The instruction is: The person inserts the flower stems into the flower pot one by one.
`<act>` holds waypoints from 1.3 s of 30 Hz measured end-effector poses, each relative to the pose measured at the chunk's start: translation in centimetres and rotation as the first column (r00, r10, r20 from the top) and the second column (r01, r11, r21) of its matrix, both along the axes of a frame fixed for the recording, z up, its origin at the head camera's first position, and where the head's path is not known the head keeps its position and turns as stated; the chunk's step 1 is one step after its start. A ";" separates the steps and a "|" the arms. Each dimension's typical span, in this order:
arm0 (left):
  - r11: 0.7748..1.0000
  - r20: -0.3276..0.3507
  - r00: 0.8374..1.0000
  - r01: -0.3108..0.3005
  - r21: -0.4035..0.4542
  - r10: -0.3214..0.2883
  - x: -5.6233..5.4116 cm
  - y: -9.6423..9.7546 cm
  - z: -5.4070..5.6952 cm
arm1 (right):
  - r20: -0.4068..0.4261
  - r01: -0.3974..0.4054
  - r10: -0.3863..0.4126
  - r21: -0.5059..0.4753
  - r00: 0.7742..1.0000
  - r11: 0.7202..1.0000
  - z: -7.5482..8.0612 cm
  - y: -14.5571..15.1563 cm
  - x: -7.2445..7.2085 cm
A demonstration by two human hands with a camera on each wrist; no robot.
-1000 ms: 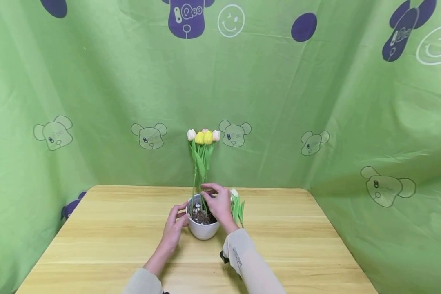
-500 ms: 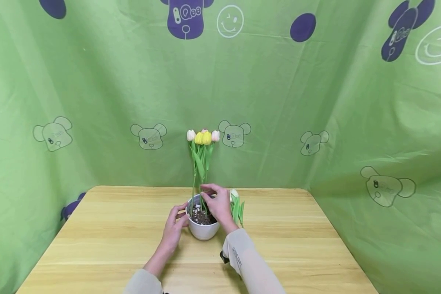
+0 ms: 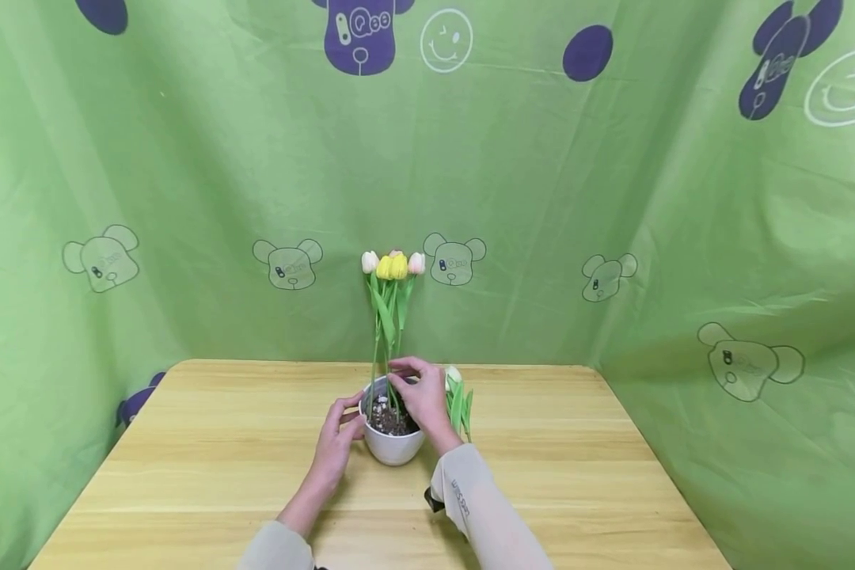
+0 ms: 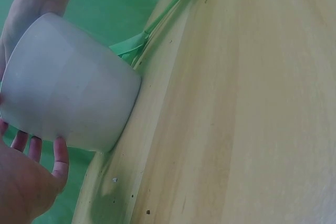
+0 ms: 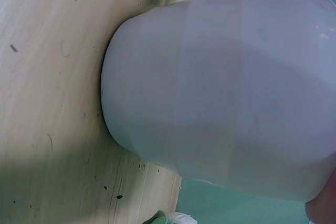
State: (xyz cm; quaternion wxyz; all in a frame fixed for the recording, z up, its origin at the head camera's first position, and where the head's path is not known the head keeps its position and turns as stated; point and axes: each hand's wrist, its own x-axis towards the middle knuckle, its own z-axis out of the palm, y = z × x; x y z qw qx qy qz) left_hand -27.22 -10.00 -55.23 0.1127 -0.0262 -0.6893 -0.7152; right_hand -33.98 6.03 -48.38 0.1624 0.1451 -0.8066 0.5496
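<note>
A white flower pot point(image 3: 393, 450) with dark soil point(image 3: 392, 419) stands upright on the table. Several tulips point(image 3: 392, 267), yellow and pale pink or white, rise from it on long green stems. My left hand point(image 3: 336, 443) holds the pot's left side near the rim; in the left wrist view its fingers point(image 4: 61, 158) lie against the wall. Over the pot's right side, my right hand point(image 3: 427, 400) pinches a green tulip stem point(image 3: 389, 388) between thumb and fingers, low above the soil. The right wrist view is mostly filled by the pot point(image 5: 220, 87), which hides the pinch.
Right of the pot, partly behind my right hand, lies a white tulip point(image 3: 453, 377) with green leaves point(image 3: 458, 410). Small dark crumbs point(image 5: 119, 196) dot the wooden table point(image 3: 556, 467). A green printed curtain point(image 3: 527, 198) hangs around its back and sides.
The yellow tulip heads have drifted slightly left, and the stems in my right hand lean a little that way. Both hands stay almost where they were; the pot has barely moved.
</note>
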 end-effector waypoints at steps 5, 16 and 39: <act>1.000 -0.010 1.000 -0.005 -0.007 0.005 0.0 0.1 0.0 | 0.017 -0.014 0.014 0.005 1.000 1.000 0.0 0.0 0.0; 1.000 -0.016 1.000 -0.006 -0.012 0.006 -0.1 0.0 -0.1 | 0.008 -0.007 0.007 0.010 1.000 1.000 0.1 0.0 0.1; 1.000 0.004 1.000 0.020 -0.013 -0.020 -0.1 -0.2 0.1 | 0.073 -0.004 0.001 0.038 0.997 0.999 0.7 0.7 0.4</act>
